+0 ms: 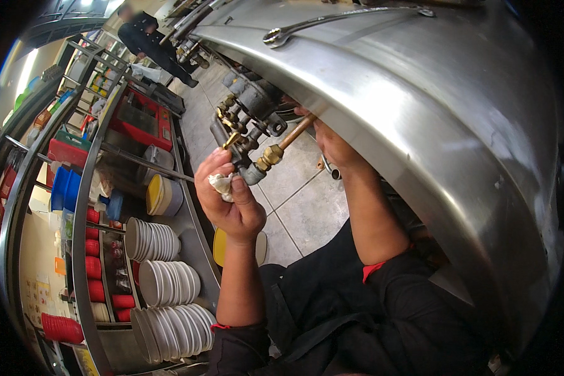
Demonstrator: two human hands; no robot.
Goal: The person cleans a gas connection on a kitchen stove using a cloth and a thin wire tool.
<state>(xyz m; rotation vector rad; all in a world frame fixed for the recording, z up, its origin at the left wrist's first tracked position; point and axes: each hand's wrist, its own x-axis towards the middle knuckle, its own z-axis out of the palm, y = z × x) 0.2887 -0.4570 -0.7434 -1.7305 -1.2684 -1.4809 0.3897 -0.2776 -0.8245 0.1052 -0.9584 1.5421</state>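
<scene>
My left hand point(229, 199) is closed on a crumpled white cloth or tissue point(222, 184) at the palm side. Its fingertips meet a small brass valve lever point(231, 140) on the gas pipework. Just beyond, several brass valves and grey metal fittings point(252, 172) are joined to a dark round regulator-like body point(257, 97). From a brass nut point(270, 155), a copper pipe point(297, 130) runs up under the rounded steel edge. My right hand point(336, 147) reaches beneath that edge, beside the copper pipe; most of its fingers are hidden.
A combination wrench point(332, 24) lies on the steel surface point(413, 81) of the appliance. Shelving on the left holds stacked white plates point(167, 282), red cups point(94, 267) and tubs. Farther back, another person point(149, 41) in dark clothes stands on the tiled floor point(288, 219).
</scene>
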